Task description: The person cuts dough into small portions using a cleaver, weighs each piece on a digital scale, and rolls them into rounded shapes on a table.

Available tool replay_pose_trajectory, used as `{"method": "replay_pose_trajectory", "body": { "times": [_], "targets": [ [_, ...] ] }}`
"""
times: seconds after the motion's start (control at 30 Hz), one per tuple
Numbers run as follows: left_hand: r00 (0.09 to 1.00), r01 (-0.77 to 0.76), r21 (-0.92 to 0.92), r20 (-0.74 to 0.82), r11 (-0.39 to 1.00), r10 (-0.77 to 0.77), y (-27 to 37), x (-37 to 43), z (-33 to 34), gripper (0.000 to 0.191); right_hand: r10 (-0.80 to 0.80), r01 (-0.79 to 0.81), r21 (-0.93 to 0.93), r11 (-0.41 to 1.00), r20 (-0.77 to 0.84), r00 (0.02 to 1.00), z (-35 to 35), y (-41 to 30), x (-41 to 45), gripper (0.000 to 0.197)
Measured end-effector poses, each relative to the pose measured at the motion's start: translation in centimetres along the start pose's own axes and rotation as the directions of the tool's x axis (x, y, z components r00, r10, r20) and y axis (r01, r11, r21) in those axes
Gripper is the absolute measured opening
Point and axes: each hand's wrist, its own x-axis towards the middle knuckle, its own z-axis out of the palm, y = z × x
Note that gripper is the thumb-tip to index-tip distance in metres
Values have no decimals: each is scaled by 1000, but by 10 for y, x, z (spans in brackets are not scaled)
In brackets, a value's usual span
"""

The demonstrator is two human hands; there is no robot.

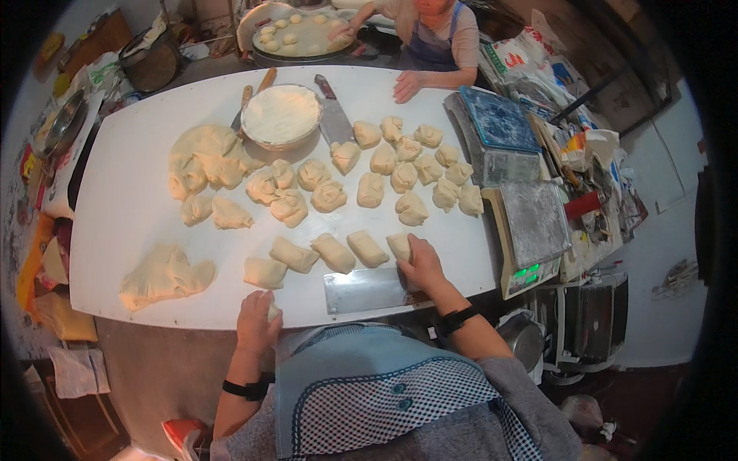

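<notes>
My left hand [253, 320] is at the table's near edge, its fingers curled around a small dough piece [273, 312] that is mostly hidden. My right hand [425, 266] grips the rightmost cut dough piece [399, 245] of a short row. Below that hand a broad cleaver blade [363, 290] lies flat, its handle end partly covered by my wrist. Other cut dough pieces [294, 254] lie between my hands. A large dough lump [164, 278] rests to the left, and several rounded dough pieces [403, 176] sit farther back.
Behind the dough stands a flour bowl [281, 114], with a second cleaver [334, 115] beside it. Two scales, a near one [533, 225] and a blue-topped one [500, 119], line the right side. Across the white table [132, 155], a co-worker [441, 40] reaches over a round pan [300, 49].
</notes>
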Motion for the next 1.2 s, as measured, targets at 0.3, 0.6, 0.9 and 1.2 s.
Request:
{"method": "replay_pose_trajectory", "body": {
  "times": [0.3,0.6,0.9,1.2],
  "targets": [
    [984,-167,-192,28,967,176,37,38,-4,42,121,-162,-131,978,-280,952,-31,72,-29,57],
    [992,-95,-259,55,961,113,85,56,31,37,-432,449,7,894,280,857,-29,26,-71,33],
    [793,608,-757,596,240,-129,156,109,73,33,-311,367,-144,919,304,900,-83,77,-64,31],
    [667,586,-622,734,519,128,226,134,97,52,-341,317,349,882,7,940,-83,33,-27,52]
  ]
}}
